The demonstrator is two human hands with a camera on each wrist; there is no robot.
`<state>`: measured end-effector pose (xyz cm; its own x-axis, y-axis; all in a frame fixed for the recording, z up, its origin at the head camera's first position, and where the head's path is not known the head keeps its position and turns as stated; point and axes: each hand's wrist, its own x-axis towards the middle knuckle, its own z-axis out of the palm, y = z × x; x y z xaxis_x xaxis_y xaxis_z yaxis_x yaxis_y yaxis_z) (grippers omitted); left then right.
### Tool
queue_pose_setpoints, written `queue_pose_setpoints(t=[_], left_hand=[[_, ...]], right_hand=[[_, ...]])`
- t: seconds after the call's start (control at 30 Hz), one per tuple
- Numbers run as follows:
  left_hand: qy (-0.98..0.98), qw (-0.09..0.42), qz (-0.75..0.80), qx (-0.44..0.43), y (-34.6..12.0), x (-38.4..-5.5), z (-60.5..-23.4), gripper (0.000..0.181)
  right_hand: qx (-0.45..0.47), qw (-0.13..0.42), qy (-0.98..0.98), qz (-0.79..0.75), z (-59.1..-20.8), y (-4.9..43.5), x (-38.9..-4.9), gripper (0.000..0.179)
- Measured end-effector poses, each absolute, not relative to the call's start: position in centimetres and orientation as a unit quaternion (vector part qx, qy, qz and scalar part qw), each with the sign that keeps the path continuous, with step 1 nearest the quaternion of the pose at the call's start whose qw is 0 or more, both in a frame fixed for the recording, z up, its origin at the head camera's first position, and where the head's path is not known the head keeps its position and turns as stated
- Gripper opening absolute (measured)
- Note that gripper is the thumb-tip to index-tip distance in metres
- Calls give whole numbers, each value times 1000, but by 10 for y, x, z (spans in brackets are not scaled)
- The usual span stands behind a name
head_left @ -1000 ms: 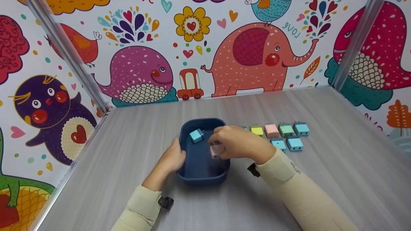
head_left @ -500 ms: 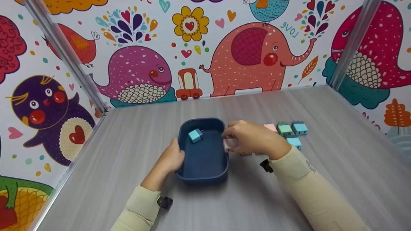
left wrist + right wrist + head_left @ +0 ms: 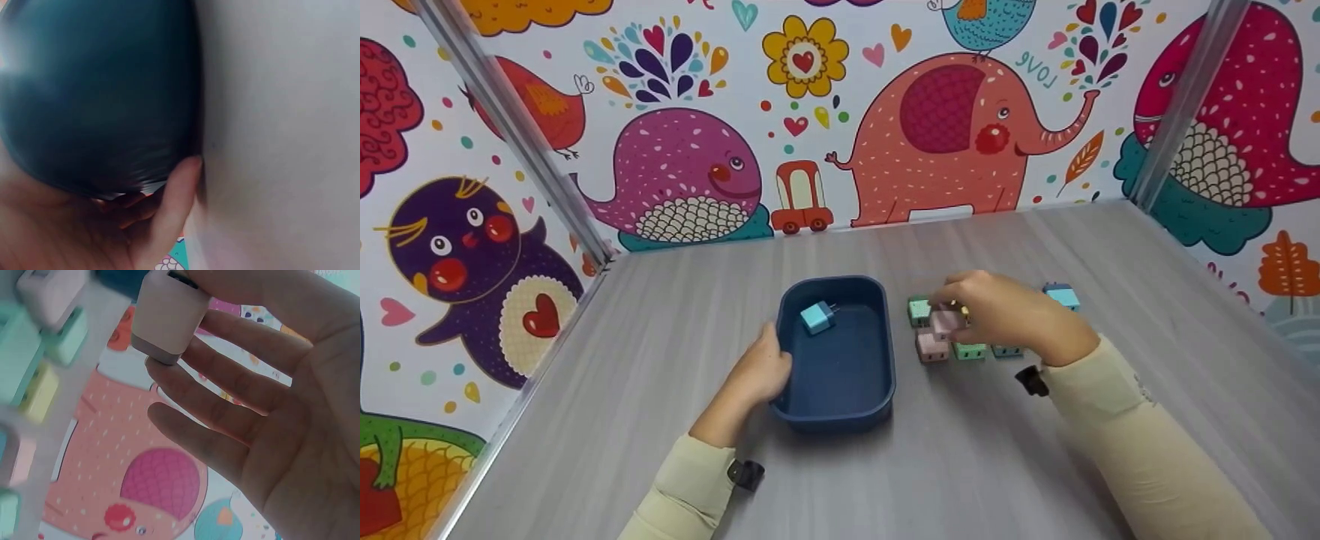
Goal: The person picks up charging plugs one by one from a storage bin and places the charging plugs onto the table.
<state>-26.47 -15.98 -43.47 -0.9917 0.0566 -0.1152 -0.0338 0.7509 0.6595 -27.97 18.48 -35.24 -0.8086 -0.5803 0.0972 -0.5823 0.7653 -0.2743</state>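
A dark blue plastic bin (image 3: 834, 420) stands on the table, with one light-blue USB wall charger (image 3: 815, 319) lying inside. My left hand (image 3: 759, 369) holds the bin's left side; the left wrist view shows the thumb (image 3: 179, 197) against its outer wall. To the right of the bin, my right hand (image 3: 1009, 315) pinches a pale pink charger (image 3: 167, 318) between thumb and fingers, over the group of chargers. Among these are a green charger (image 3: 919, 311), a pink charger (image 3: 934, 347) and a light-blue charger (image 3: 1062, 295). The hand hides part of the group.
The grey wood-grain table (image 3: 682, 300) reaches back to a wall (image 3: 810, 127) printed with cartoon animals. Metal corner posts (image 3: 521, 142) rise at the left and right. In the right wrist view, a yellow charger (image 3: 40, 391) sits among green ones.
My right hand has moved right from over the bin to above the chargers, still pinching the pale pink charger. The left hand and the bin have stayed in place.
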Motion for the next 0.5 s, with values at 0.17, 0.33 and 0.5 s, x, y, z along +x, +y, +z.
queue_pose_setpoints(t=[0.17,0.33,0.5], left_hand=[[933,63,354,7,-160,-265,-435,65],[933,64,354,7,-160,-265,-435,65],[933,67,353,8,-160,-264,-434,66]], right_hand=[[290,0,-943,162,-350,214,-282,47],[274,-8,-949,159,-350,242,-283,47],[264,-1,-955,137,-353,265,-282,47]])
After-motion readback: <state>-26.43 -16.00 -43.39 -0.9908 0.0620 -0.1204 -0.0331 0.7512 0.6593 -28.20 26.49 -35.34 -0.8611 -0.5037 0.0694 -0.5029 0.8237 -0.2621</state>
